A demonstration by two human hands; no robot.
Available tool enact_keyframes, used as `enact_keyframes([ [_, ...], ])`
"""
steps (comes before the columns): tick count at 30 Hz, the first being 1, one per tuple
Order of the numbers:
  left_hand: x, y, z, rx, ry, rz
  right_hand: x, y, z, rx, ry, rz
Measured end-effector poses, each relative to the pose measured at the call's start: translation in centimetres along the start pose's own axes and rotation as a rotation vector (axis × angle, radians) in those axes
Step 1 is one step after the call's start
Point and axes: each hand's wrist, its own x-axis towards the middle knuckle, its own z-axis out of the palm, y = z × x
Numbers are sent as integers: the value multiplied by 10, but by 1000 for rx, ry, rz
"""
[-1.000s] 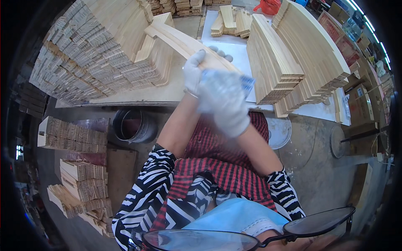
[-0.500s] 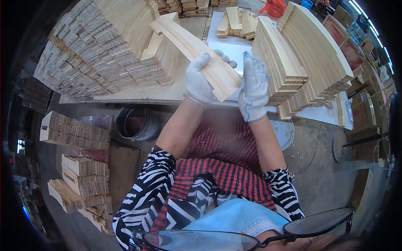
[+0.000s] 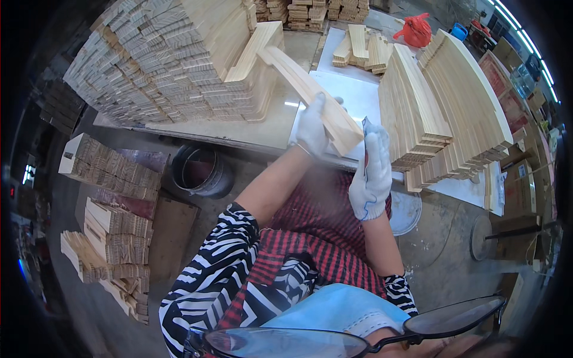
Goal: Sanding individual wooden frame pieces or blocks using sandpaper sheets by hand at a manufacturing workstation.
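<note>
A pale wooden board (image 3: 310,89) with a notched end hangs slantwise over the table's front edge, tipped partly on its side. My left hand (image 3: 313,126), in a white knit glove, is closed around its nearer part, thumb on top. My right hand (image 3: 371,176), also gloved, is upright beside the board's near end. Its fingers are pressed together along a thin sheet (image 3: 366,154), grey-blue at the tip and reddish-brown on its face, which looks like sandpaper. A narrow gap seems to lie between sheet and board; contact is hard to judge.
Tall stacks of similar boards (image 3: 161,65) fill the table's left side; more boards (image 3: 418,101) stand at right. Small wood pieces (image 3: 361,51) and a red plastic bag (image 3: 416,30) lie farther back. Below are a dark bucket (image 3: 200,170) and stacked offcuts (image 3: 113,170).
The board has rolled from showing its broad face to showing more of its edge. My right hand has dropped lower, nearer my body. The whole view has shifted a little.
</note>
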Motion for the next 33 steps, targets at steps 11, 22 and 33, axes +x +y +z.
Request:
enact_keyframes([
  [11,-80,-22,28,-63,-59,-69,-58,7,2,350,165,560],
  [22,11,33,-50,999,-116,-393,35,77,82,83,-529,869],
  [33,31,69,-79,2436,6,449,-33,120,97,376,-81,909],
])
